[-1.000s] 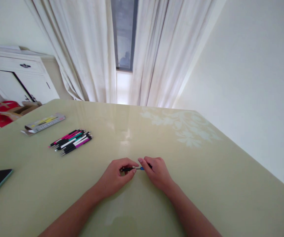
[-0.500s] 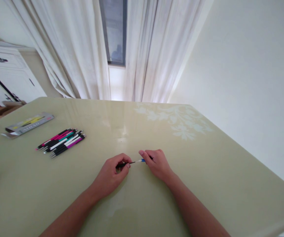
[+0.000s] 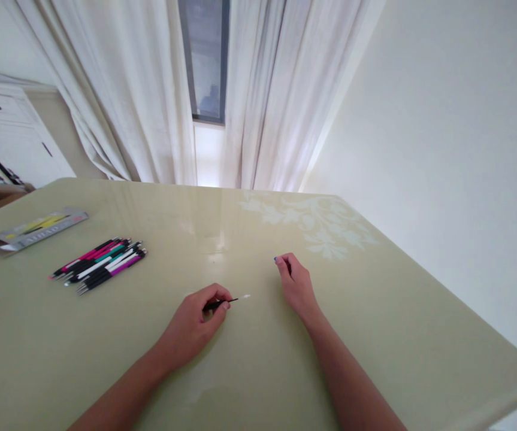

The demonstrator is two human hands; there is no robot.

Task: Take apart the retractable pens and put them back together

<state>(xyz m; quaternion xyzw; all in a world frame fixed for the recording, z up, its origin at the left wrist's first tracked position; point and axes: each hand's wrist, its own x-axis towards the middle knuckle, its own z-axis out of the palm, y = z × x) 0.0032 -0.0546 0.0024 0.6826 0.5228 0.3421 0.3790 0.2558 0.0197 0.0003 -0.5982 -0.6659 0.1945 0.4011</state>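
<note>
My left hand point(image 3: 197, 317) is closed around a slim black pen point(image 3: 214, 304). From its end a thin dark stem sticks out, with a small whitish, see-through piece point(image 3: 245, 296) at the tip. To the right and a little farther off, my right hand point(image 3: 296, 282) is closed on a small blue-ended piece point(image 3: 275, 259). Only that blue end shows past the thumb; the rest is hidden in the fingers. Bare tabletop separates the two hands.
Several pens point(image 3: 100, 261) in black, pink, teal, white and purple lie side by side on the table point(image 3: 240, 371) at left. Behind them is an opened grey and yellow box point(image 3: 42, 230). Curtains point(image 3: 145, 96) and a white wall point(image 3: 442, 120) stand beyond the table.
My right hand has moved away from the left, up and to the right, with the blue-ended piece. The whitish tip now shows free at the pen's end. The view has shifted slightly.
</note>
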